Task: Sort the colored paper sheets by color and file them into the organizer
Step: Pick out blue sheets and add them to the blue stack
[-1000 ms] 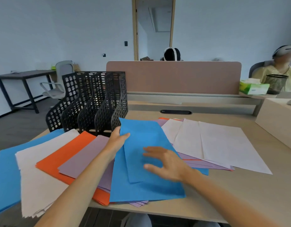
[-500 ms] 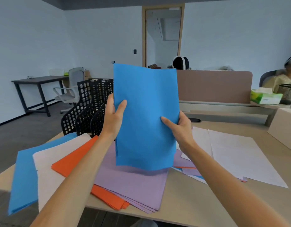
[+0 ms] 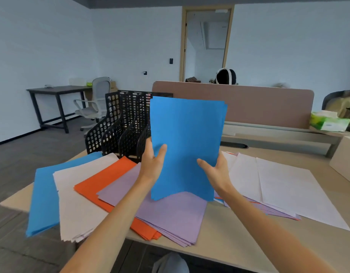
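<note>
- Along the near edge of the desk (image 3: 239,239), four stacks fan out and overhang the rim: a blue stack (image 3: 45,196) at far left, then a pale stack (image 3: 77,201), an orange stack (image 3: 103,182) and a lilac stack (image 3: 170,215), each overlapping the next. Bare wood-tone desktop shows to the right of the lilac stack.
- Both forearms reach in from the bottom of the view over these stacks.
- Left hand (image 3: 153,166): gripping the left edge of the held blue sheets (image 3: 187,142), thumb on the front face, fingers behind.
- Right hand (image 3: 215,170): gripping the lower right edge likewise, thumb in front, fingers behind.
- Held blue sheets: several matte, saturated blue sheets, upright in portrait, above the lilac stack. Top corners are slightly fanned; the bottom edge arches upward between two drooping corners. Whether those corners touch the lilac stack cannot be told.
- White sheets (image 3: 288,186) lie spread flat on the right, overlapping lilac and orange paper beneath.
- Organizer (image 3: 119,127): black perforated plastic with curved upright dividers, standing just behind the stacks; its right portion is hidden by the held sheets.
- A beige box (image 3: 345,162) sits at the right desk edge.
- Beyond, a brown partition (image 3: 259,105) spans the desk's back, with a green tissue box (image 3: 327,123) at its right end.
- Farthest: an office chair (image 3: 95,103), a dark side table (image 3: 56,89), open grey floor and a doorway (image 3: 207,42).
</note>
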Demonstrator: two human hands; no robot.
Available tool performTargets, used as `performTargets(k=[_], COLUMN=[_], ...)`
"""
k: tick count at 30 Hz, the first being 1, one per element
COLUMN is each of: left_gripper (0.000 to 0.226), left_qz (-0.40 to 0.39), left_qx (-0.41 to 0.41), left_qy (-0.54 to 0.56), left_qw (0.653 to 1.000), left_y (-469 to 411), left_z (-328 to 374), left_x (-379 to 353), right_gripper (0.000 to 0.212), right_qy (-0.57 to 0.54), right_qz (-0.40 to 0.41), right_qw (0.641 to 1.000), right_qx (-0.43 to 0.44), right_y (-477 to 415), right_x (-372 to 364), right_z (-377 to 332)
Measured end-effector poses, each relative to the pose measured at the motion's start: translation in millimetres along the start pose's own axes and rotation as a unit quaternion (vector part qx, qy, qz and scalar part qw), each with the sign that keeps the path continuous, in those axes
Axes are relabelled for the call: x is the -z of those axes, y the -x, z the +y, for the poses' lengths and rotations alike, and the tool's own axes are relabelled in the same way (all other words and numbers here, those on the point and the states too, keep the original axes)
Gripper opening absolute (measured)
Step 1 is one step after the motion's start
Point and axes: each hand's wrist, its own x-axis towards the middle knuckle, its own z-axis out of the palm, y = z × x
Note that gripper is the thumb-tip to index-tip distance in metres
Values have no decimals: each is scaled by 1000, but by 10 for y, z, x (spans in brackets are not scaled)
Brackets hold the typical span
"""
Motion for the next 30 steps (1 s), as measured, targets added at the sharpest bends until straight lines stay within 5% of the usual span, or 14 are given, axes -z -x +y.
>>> performTargets(k=[6, 12, 14, 17, 19, 22, 27, 30], left_gripper=[29, 21, 20, 23, 22, 22, 23, 22], left_qz=[-15, 115, 165, 231, 264, 296, 317, 331], left_qx=[45, 119, 150, 189, 208, 232, 251, 260], left_qy=[-61, -62, -71, -66, -62, -54, -52, -39], left_qw=[997, 984, 972, 952, 940, 925, 913, 906], left_y=[259, 599, 813, 1143, 1339, 1583, 1797, 1815], left_z=[-110, 137, 180, 242, 284, 334, 397, 408], left_x=[334, 1458, 1866, 2408, 2696, 3012, 3297, 3373], right_gripper=[33, 46, 52, 92, 114, 107, 38, 30], right_qy=[20, 135, 167, 311, 430, 542, 528, 505], right_qz=[-1, -174, -309, -502, -520, -472, -408, -359], right_qw=[1000, 975, 936, 794, 720, 656, 697, 737], right_qx=[-13, 6, 40, 143, 163, 231, 262, 269], right_y=[117, 253, 370, 570, 739, 984, 1011, 964], right_x=[-329, -1109, -1375, -1783, -2016, -2261, -2410, -2405], right_z=[-36, -149, -173, -67, 52, 124, -47, -142])
